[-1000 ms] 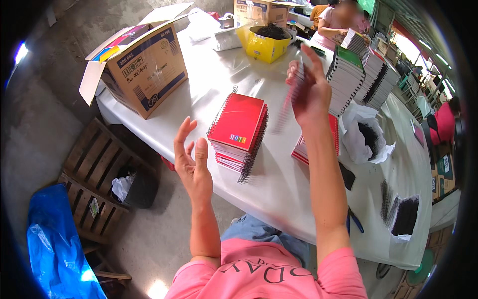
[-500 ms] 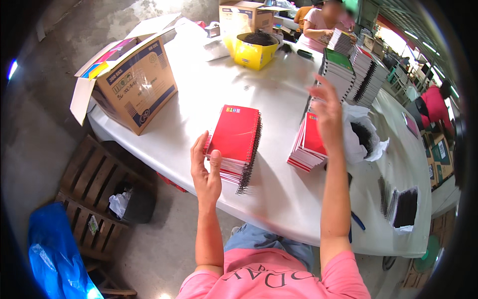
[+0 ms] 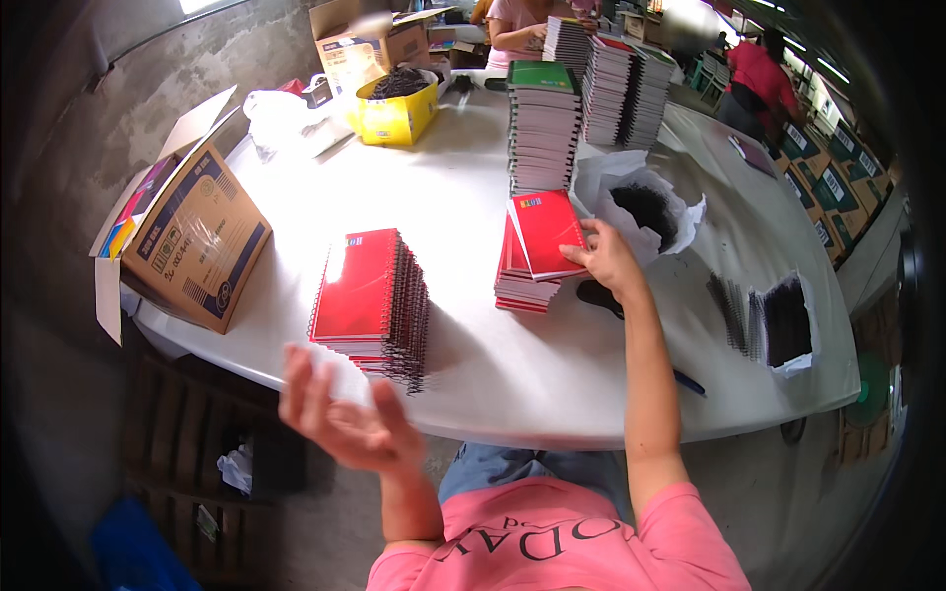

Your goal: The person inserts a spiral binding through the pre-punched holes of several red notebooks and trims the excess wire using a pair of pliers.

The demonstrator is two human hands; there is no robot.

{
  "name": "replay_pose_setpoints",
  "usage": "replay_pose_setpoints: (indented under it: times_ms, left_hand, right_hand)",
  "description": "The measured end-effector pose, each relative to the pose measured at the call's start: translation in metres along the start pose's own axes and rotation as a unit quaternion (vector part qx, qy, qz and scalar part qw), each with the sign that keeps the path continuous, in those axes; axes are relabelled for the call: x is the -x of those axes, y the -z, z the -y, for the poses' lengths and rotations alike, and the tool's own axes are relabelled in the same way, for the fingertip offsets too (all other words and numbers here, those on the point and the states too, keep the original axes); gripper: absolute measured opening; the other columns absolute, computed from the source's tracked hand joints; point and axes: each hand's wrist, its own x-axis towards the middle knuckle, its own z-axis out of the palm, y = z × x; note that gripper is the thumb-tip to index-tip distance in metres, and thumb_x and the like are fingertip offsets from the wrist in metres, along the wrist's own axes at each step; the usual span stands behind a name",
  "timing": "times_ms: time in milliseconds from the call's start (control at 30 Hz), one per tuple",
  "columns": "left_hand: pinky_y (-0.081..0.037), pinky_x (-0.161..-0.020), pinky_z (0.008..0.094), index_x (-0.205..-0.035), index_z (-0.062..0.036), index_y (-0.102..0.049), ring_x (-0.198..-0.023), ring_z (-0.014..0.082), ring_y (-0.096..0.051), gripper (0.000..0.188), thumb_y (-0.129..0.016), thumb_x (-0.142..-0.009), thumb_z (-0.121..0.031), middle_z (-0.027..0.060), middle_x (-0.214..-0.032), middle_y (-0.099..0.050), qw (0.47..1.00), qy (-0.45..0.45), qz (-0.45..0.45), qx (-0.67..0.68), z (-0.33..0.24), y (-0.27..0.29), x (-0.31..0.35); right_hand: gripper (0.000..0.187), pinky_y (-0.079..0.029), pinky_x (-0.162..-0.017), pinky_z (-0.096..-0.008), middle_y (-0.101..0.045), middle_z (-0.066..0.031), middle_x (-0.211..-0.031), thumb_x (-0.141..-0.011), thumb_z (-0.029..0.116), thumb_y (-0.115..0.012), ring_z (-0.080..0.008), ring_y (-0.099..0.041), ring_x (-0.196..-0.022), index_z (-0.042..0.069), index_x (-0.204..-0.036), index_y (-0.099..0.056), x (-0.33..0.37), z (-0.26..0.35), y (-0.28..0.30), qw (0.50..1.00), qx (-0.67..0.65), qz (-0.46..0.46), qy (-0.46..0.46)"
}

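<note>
My right hand (image 3: 608,258) pinches the right edge of a red-covered notebook (image 3: 548,236), which sits slightly askew on top of a short stack of red notebooks (image 3: 522,294). Its thumb lies on the cover. My left hand (image 3: 347,419), blurred by motion, is held palm up with fingers spread, and nothing is in it. It hovers at the table's near edge, just in front of a pile of red notebooks (image 3: 357,286) with black spiral coils sticking out along the right side.
Tall notebook stacks, one with a green cover (image 3: 540,77), stand behind. Black coils fill a white bag (image 3: 645,209) and a white-lined holder (image 3: 788,330) at right. A yellow box (image 3: 397,113) and a carton (image 3: 202,236) stand left. Another person (image 3: 514,30) works at the far side.
My right hand has come down from the air onto the top red notebook. My left hand has left the side of the coiled pile and turned palm up. The whole view has shifted.
</note>
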Motion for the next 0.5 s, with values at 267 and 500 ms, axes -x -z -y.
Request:
replay_pose_setpoints:
  times_ms: [267,500]
  left_hand:
    - [-0.042,-0.093,0.0443,-0.131,-0.0081,-0.048,-0.116,0.0371,-0.049,0.054,-0.068,-0.082,-0.016,0.0182,-0.125,-0.049,0.927,0.027,0.364,0.085,-0.023,-0.098,0.041]
    - [-0.033,-0.102,0.0568,-0.133,0.004,-0.04,-0.129,0.0469,-0.033,0.059,-0.061,-0.089,-0.03,0.0254,-0.136,-0.04,0.964,-0.087,0.252,0.016,-0.059,-0.088,0.046]
  right_hand:
    - [0.046,-0.047,-0.089,-0.0382,-0.063,-0.0214,-0.107,-0.076,0.014,-0.073,-0.0359,-0.061,-0.101,-0.003,-0.115,-0.053,0.011,0.037,-0.001,0.972,0.181,-0.136,0.069]
    - [0.035,-0.051,-0.067,-0.0397,-0.065,-0.0167,-0.078,-0.078,0.005,-0.066,-0.0341,-0.065,-0.072,0.005,-0.111,-0.054,0.092,0.057,0.024,0.973,-0.002,-0.109,0.204]
